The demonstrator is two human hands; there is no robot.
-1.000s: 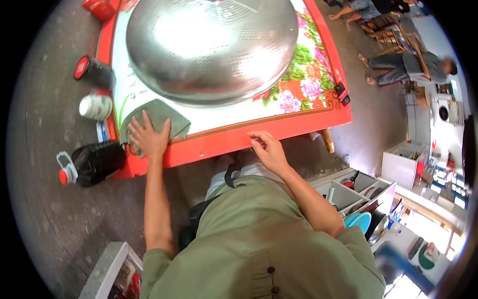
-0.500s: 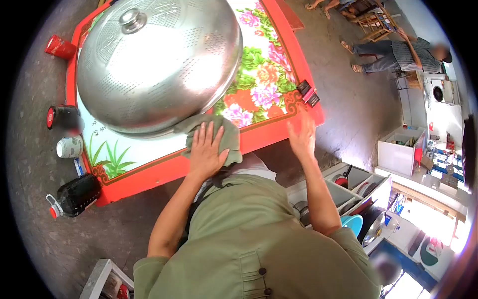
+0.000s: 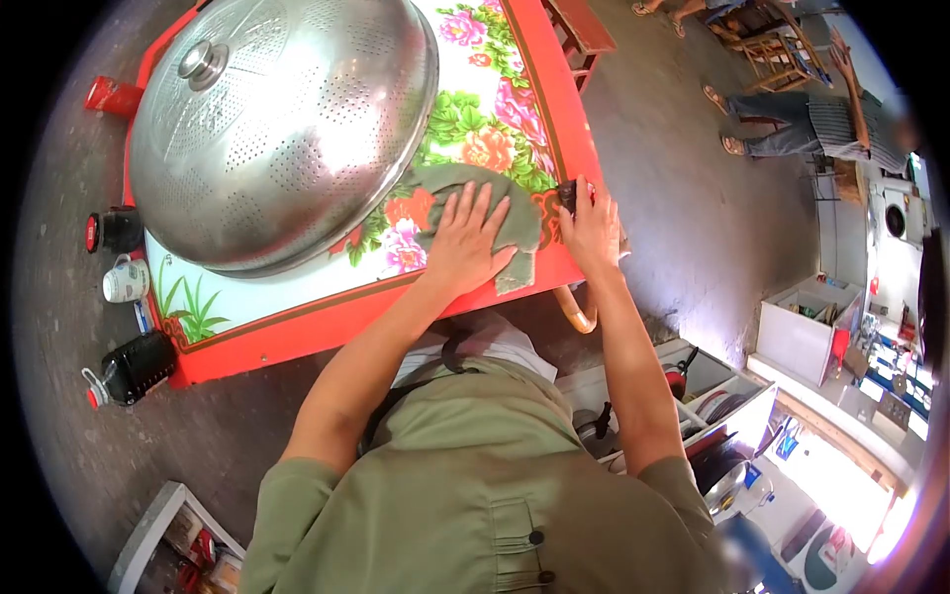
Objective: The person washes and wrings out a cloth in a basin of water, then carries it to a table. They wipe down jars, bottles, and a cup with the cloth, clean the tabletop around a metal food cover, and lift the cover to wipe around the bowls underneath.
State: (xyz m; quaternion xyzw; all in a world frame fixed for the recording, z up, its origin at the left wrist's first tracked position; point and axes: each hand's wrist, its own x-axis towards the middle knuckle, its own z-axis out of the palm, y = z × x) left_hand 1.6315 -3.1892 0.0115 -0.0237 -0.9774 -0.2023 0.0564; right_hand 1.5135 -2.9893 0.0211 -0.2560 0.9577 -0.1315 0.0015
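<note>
My left hand (image 3: 467,243) lies flat with fingers spread on a grey-green cloth (image 3: 520,252), pressing it against the flowered tabletop near its front edge. At the right corner, my right hand (image 3: 596,236) has its fingers around a small black object (image 3: 567,195); the hand covers most of it, and its kind is not clear. To the left of the cloth sits a large perforated metal dome lid (image 3: 297,129) with a round knob (image 3: 203,64). The cloth lies beside the dome's rim.
The table has a red border (image 3: 267,348). Along its left side are a red cylinder (image 3: 114,96), a dark jar (image 3: 114,230), a white mug (image 3: 127,279) and a dark bottle (image 3: 134,366). A curved wooden handle (image 3: 577,312) hangs below the right corner. Another person (image 3: 841,124) stands farther right.
My left hand and the cloth have moved right, away from the dome. My right hand has come down onto the small black object at the corner. The view has shifted slightly.
</note>
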